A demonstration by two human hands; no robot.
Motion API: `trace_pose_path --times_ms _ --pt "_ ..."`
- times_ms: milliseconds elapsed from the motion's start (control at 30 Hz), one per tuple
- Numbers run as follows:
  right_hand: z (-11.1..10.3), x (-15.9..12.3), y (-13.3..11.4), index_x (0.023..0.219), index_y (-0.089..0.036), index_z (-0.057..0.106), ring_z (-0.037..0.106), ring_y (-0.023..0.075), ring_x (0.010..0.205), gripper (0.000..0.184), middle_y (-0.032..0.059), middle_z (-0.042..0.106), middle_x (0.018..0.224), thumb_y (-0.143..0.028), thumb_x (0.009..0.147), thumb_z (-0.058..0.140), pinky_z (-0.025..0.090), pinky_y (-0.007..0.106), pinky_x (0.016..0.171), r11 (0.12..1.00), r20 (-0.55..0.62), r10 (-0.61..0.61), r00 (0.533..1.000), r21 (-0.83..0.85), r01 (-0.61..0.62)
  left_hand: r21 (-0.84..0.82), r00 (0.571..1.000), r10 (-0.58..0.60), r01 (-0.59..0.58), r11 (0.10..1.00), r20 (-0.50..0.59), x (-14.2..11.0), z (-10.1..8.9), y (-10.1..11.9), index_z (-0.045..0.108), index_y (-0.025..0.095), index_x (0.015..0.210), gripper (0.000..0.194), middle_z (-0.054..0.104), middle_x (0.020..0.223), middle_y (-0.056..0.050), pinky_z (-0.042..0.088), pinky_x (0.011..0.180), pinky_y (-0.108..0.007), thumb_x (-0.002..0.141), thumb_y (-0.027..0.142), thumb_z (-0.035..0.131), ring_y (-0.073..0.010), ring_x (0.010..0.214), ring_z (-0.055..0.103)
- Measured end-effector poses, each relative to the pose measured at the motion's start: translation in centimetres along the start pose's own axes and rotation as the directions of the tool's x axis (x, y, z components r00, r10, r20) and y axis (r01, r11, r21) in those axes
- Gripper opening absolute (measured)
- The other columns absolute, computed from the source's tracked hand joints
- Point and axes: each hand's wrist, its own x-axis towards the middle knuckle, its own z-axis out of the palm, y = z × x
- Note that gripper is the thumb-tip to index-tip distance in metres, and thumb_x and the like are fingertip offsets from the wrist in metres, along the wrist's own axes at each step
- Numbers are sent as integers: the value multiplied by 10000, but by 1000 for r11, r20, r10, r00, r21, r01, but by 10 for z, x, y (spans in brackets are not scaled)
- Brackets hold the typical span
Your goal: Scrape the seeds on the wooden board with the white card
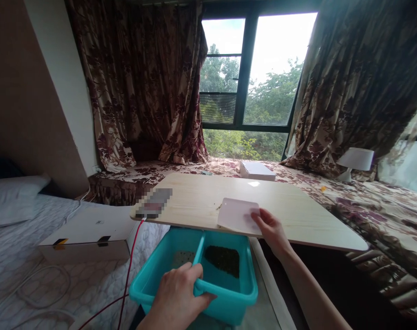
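The right hand pinches a pale sheet between thumb and fingers at its four o'clock edge. The sheet is over the near part of the table; I cannot tell whether it lies fully flat. It looks like thin plastic: light, smooth, probably springy and apt to bend if held by one corner. A hold midway along an edge, thumb above and fingers below, should keep it steadier. Dark crumbs lie just off its ten o'clock corner; they look light and easily scattered.

At seven o'clock from there, the left hand clasps the near rim of a teal bin, where the divider meets it. The bin is just below the table's near edge. Its plastic seems light and fairly stiff, its walls likely slick; the rim and divider offer the surest grip. Dark green bits sit in its right compartment, loose-looking and likely to slide if the bin tips. A few specks show in the left one.

At ten o'clock from the bin, a white box rests on the bed.
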Motion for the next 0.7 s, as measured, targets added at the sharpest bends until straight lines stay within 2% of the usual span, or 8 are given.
trace_pose_path --times_ms 133,233,300,367,533,700 --pt "-11 -7 -7 897 -170 703 663 218 748 419 69 729 822 -486 622 715 515 291 639 999 52 38 998 4 -38 17 1000 2 -2 1000 4 0 -4 2 548 240 710 135 603 759 35 287 595 -267 714 359 612 -191 748 581" --pt "-28 -5 -8 944 -175 698 666 232 787 435 76 730 851 -470 625 712 522 299 654 1000 -111 -7 994 -21 5 46 998 40 -42 998 42 3 -4 15 574 242 751 169 618 777 16 329 629 -275 726 404 616 -202 773 589" --pt "-41 1 -6 947 -170 693 666 230 793 419 82 729 881 -447 633 699 522 299 657 998 -257 -27 966 -62 11 56 990 100 -106 993 100 8 0 30 595 245 787 237 633 816 0 366 682 -291 704 461 645 -223 818 593" --pt "-51 9 -1 934 -160 693 668 222 774 391 91 726 909 -420 642 676 522 293 636 992 -334 -34 942 -123 -7 39 970 179 -188 981 165 14 6 48 613 248 825 291 642 842 -13 396 720 -309 697 507 653 -230 825 597" --pt "-57 18 11 943 -142 687 666 208 757 372 102 726 922 -368 653 631 516 275 611 979 -355 -22 935 -196 -51 47 931 288 -306 951 226 29 16 81 629 219 870 391 652 851 -56 445 748 -368 729 583 607 -261 816 613" --pt "-46 10 10 956 -142 687 671 223 764 389 95 726 936 -394 670 613 507 261 546 977 -283 2 959 -205 -62 80 918 337 -360 930 208 29 11 85 632 209 873 408 655 840 -64 450 778 -396 739 593 602 -260 814 613"
